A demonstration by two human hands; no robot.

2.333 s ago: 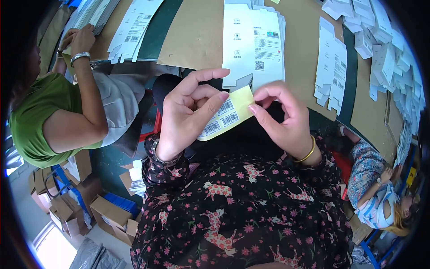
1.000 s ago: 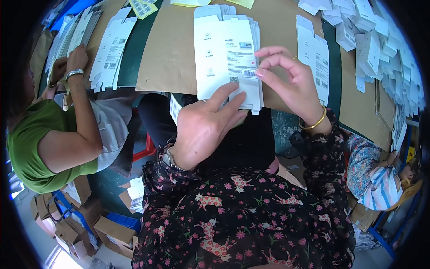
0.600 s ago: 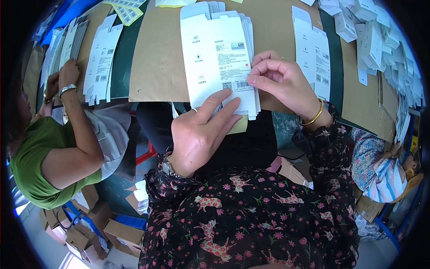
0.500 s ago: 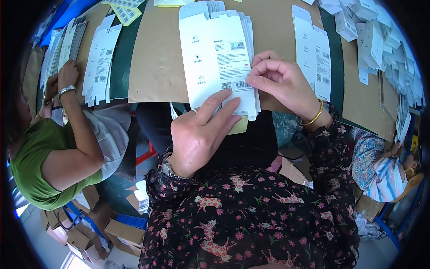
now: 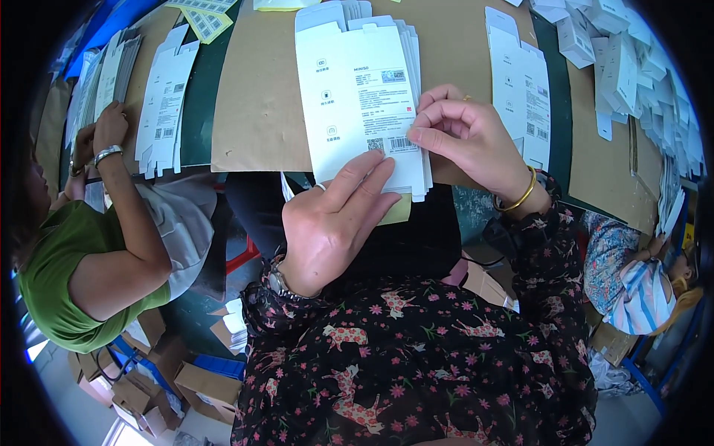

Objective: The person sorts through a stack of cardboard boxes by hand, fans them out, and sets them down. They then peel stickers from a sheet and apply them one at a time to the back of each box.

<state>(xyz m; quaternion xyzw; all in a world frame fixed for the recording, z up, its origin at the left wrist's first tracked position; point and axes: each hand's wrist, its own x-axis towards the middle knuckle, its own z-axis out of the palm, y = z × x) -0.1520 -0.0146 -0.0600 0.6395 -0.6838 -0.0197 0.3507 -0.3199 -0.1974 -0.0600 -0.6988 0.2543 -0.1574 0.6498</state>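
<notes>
A stack of flat white folding cartons [image 5: 346, 97] lies in front of me, printed with small icons, text and a barcode. The fingers of my left hand [image 5: 327, 227] are stretched out, their tips resting on the top carton's lower edge beside the barcode. My right hand [image 5: 468, 141] is closed in a pinch, thumb against forefinger, at the stack's right edge by the barcode. Whatever sits in that pinch, if anything, is too small to make out. Below the stack a piece of yellow paper [image 5: 398, 210] sticks out near my left thumb; the rest of it is hidden.
More flat cartons lie to the left [image 5: 165, 104] and right [image 5: 518, 93] on brown cardboard [image 5: 256, 97]. Yellow label sheets [image 5: 204, 21] are at the far left. White boxes [image 5: 621, 74] pile up at the far right. A person in green [image 5: 97, 260] works on my left, another person [image 5: 632, 286] at right.
My left fingertips and the top carton have shifted very slightly. My right hand keeps its pinch in nearly the same place.
</notes>
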